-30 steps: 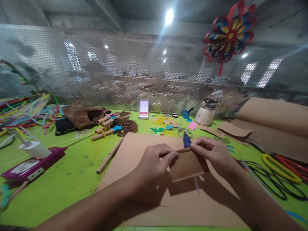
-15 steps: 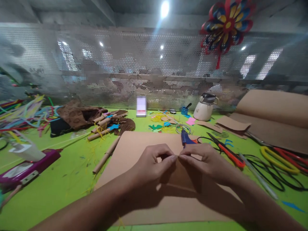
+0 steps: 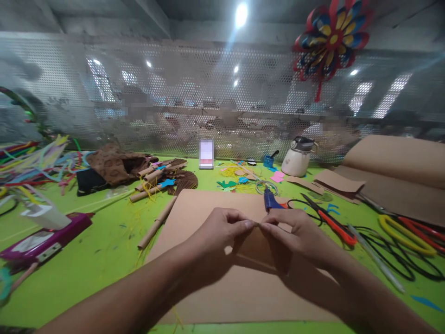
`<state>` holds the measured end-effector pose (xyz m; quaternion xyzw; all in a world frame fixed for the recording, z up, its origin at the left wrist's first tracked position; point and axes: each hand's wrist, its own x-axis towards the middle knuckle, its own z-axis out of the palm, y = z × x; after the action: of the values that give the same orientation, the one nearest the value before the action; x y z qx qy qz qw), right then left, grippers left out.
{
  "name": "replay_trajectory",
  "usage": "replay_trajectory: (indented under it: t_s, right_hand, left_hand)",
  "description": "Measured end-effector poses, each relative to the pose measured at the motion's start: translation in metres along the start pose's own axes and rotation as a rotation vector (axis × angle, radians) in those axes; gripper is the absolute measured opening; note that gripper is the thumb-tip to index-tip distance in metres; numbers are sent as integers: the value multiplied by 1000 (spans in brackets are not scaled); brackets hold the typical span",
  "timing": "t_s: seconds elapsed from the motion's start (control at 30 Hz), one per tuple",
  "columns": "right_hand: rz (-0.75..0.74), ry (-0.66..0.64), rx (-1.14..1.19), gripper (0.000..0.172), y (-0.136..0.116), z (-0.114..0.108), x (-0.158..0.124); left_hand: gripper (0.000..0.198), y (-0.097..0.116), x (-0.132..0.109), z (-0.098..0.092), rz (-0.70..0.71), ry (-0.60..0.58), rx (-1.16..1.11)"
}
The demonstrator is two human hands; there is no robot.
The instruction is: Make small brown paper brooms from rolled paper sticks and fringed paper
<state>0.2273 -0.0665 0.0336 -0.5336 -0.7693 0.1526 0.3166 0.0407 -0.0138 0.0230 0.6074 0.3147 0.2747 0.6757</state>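
My left hand [image 3: 222,234] and my right hand [image 3: 295,232] meet over a large brown sheet of card [image 3: 194,208] on the green table. Thumbs and fingers of both pinch the top edge of a smaller piece of brown paper [image 3: 257,248], their tips almost touching. This piece hangs below the fingers, its sides partly hidden by the hands and their shadow. Just beyond my right hand lies a blue glue gun [image 3: 271,200]. Orange-handled scissors [image 3: 335,225] rest to its right.
Rolled paper tubes [image 3: 156,225] and a purple power strip [image 3: 52,239] lie to the left. At the back stand a phone [image 3: 206,154] and a white kettle [image 3: 296,157]. Black cable [image 3: 382,250], yellow-handled scissors [image 3: 403,234] and a brown paper roll [image 3: 399,160] occupy the right.
The view has shifted slightly, so the surroundings appear a little further right. Both hands keep their pinch on the paper, whose top edge now shows slightly more between the fingertips.
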Motion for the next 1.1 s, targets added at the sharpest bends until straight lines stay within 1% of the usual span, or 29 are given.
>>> replay_trajectory:
  t_s: [0.1,0.23,0.3,0.4,0.57,0.67,0.83,1.0,1.1]
  right_hand:
    - [-11,12,-11,23,1,2,-1]
    - [43,9,43,21,-1,0,0]
    - [94,-26,121,22,-3,-1,1]
    - [171,-83,258,28,-4,-1,2]
    - [332,-108,520,31,-2,8,1]
    - [376,-101,627,34,3,13,1]
    - [368,-77,636,32,9,17,2]
    - [371,-10,582,28,0,20,4]
    - [381,11,569,27,-5,24,3]
  left_hand:
    - [28,-2,-2,2,17,23,-58]
    - [26,-4,-1,4,45,28,-57]
    - [23,-6,-1,5,37,8,-98]
    - [24,-8,-1,5,7,-21,-169]
    - [28,-10,3,1,-50,-23,-84]
    - [30,-7,2,3,-43,2,-73]
    - [24,-7,-3,9,-14,60,-58]
    - [19,-15,2,7,43,91,-30]
    - [20,-17,4,3,32,103,4]
